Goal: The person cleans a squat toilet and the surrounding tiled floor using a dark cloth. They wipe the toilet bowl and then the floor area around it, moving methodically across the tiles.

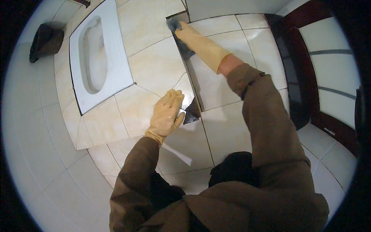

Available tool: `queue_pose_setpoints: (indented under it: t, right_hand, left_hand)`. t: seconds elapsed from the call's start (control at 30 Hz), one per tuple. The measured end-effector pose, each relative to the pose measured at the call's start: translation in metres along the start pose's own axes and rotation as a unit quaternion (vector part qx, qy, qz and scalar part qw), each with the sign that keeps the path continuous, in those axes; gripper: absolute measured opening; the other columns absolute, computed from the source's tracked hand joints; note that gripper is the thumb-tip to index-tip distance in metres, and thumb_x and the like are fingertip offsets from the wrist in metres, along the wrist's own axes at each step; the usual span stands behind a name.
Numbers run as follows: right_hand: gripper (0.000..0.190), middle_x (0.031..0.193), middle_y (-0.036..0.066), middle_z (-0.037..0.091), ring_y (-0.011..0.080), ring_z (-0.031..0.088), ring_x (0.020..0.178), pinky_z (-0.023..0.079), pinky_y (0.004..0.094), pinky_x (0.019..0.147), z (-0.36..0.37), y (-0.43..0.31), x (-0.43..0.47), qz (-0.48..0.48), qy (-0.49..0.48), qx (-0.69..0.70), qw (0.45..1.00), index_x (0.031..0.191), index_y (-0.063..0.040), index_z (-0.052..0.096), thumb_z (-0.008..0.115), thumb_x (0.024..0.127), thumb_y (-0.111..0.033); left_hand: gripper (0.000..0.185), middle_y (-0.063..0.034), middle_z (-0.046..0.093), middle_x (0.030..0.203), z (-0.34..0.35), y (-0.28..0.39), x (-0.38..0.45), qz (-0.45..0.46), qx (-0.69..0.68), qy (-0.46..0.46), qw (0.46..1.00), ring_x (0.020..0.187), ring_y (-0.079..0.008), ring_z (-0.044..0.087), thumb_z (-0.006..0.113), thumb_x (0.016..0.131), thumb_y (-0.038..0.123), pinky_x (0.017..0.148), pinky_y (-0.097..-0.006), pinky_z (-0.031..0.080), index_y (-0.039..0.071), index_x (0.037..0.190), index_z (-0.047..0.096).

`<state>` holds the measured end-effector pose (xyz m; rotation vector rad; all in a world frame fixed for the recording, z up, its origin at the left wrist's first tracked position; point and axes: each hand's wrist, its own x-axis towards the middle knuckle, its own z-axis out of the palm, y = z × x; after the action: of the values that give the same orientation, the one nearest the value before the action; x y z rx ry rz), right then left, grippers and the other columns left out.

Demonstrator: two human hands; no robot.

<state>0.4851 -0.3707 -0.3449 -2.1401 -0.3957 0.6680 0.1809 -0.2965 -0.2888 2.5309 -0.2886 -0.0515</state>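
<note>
My right hand (187,33), in a tan rubber glove, grips a dark grey cloth (185,49) against the edge of the raised tiled platform (156,55). Part of the cloth hangs down the step's side. My left hand (166,111), gloved alike, lies palm down on the platform near its front corner, thumb spread from the fingers; its palm is hidden. Beside that thumb, the corner tile is broken away and shows a dark, jagged patch (192,113). A crack runs through the tile above my left fingers.
A white squat toilet (121,63) is set into the platform. A black bag-like object (46,42) sits at the left wall. On the right stand a dark-framed door with pale panels (327,37) and a black sill (282,46). A pale streak, perhaps glare, crosses the lower floor (185,145).
</note>
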Motion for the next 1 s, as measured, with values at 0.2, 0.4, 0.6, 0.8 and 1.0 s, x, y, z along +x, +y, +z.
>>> queue_pose_setpoints:
  t: [0.2,0.4,0.6,0.8,1.0]
  right_hand:
    - [0.045,0.124,0.014,0.07,0.0302,0.065,0.116,0.053,0.0434,0.099,-0.018,0.06,0.021,-0.067,0.151,0.073,0.984,0.136,-0.009,0.062,0.06,0.091,-0.008]
    - [0.055,0.137,0.016,0.063,0.036,0.057,0.128,0.048,0.0453,0.107,0.046,0.103,-0.023,-0.3,0.112,-0.284,0.904,0.136,-0.012,0.063,0.06,0.082,0.0]
    - [0.063,0.13,0.022,0.062,0.0441,0.058,0.122,0.046,0.0522,0.108,0.047,0.158,-0.216,-0.377,-0.002,-0.22,0.9,0.134,-0.006,0.062,0.062,0.072,0.001]
    - [0.054,0.128,0.019,0.067,0.0347,0.061,0.124,0.046,0.0456,0.111,0.062,0.169,-0.334,-0.244,-0.1,-0.024,0.964,0.127,-0.008,0.067,0.061,0.074,0.003]
    - [0.052,0.127,0.005,0.071,0.0198,0.069,0.112,0.053,0.0351,0.103,-0.028,0.158,-0.357,0.0,-0.022,0.425,0.905,0.132,-0.01,0.068,0.054,0.085,0.006]
  left_hand:
    - [0.063,-0.0274,0.058,0.137,0.005,-0.003,-0.003,-0.004,0.031,0.003,1.0,0.129,-0.0488,0.052,0.07,0.077,0.013,0.115,-0.0521,0.039,-0.005,0.135,0.054]
    - [0.065,-0.0272,0.057,0.14,0.004,0.0,-0.003,-0.005,0.017,0.002,1.0,0.132,-0.0489,0.051,0.07,0.076,0.011,0.117,-0.0525,0.038,-0.006,0.137,0.054]
    - [0.064,-0.0282,0.057,0.139,0.009,-0.005,-0.006,0.014,0.028,0.022,0.999,0.132,-0.0485,0.051,0.071,0.077,0.011,0.116,-0.0522,0.039,-0.006,0.136,0.054]
    - [0.062,-0.0267,0.055,0.145,0.02,-0.012,-0.014,0.021,0.035,0.054,0.998,0.136,-0.0476,0.05,0.07,0.081,0.007,0.118,-0.0511,0.037,-0.003,0.141,0.054]
    - [0.057,-0.0266,0.057,0.142,0.023,-0.01,-0.014,0.021,0.04,0.065,0.997,0.135,-0.0469,0.05,0.07,0.082,0.007,0.117,-0.0505,0.038,-0.004,0.136,0.056]
